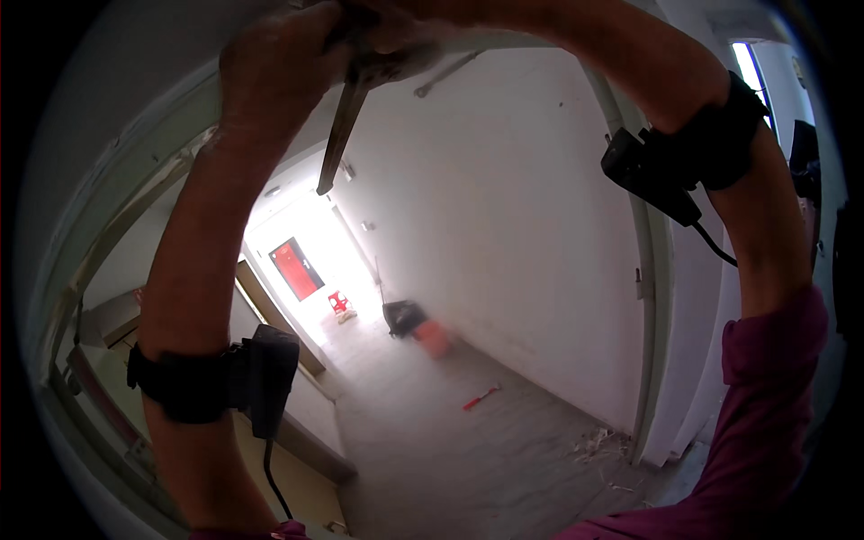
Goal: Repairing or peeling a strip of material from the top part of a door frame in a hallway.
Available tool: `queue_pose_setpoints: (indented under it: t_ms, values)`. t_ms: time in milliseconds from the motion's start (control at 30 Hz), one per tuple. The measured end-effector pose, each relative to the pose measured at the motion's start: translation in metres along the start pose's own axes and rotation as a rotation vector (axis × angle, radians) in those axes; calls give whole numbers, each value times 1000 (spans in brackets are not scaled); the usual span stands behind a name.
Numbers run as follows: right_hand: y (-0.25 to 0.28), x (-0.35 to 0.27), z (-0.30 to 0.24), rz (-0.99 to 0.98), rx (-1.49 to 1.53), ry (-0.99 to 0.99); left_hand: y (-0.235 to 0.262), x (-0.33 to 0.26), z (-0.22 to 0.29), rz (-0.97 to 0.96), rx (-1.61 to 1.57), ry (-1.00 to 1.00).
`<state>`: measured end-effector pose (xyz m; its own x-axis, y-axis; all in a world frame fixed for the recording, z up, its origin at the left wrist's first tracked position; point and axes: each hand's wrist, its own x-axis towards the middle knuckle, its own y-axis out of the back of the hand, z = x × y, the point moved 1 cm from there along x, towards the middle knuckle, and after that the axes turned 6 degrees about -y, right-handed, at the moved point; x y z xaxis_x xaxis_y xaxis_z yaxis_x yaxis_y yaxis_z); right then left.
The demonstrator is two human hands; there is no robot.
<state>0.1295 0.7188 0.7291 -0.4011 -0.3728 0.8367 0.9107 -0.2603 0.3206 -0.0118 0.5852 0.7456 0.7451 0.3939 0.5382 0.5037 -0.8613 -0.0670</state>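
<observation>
Both my arms are raised, and my hands meet at the top edge of the view. My left hand (279,63) is closed, its fingers bunched against a dark part that I cannot make out. Close beside it, my right hand (405,31) looks curled round the same spot, though it is shadowed and blurred. From between the hands a flat metal bar (341,135) slants down to the left, its lower end free. The upper end of the bar is hidden by my fingers.
A pale frame (144,193) runs along the upper left. Beyond stretches a corridor with a white wall (504,198). On its floor are a red-handled tool (482,397), debris (601,445), an orange bucket-like container (432,339), a black bag (403,317) and a red stool (339,303).
</observation>
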Motion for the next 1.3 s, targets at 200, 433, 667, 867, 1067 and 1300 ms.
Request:
queue_pose_setpoints:
  t_ms: [200, 433, 667, 867, 1067, 1300]
  values:
    - [-6, -4, 9, -14, -35, -192, -10, 4, 6, -7, 117, 117]
    - [-26, -17, 19, 102, 173, -101, -10, 4, 1, 97, -39, 68]
    - [-26, -13, 20, 28, 102, -142, -13, 6, 0, -22, 17, 134]
    - [1, -21, 13, 83, 11, 28, -9, 9, 5, -31, -35, 76]
    - [-8, -6, 20, 14, -73, -85, -9, 15, 13, -127, 100, 142]
    - [-27, -27, 32, 144, 169, -161, -25, 17, 5, -49, 13, 97]
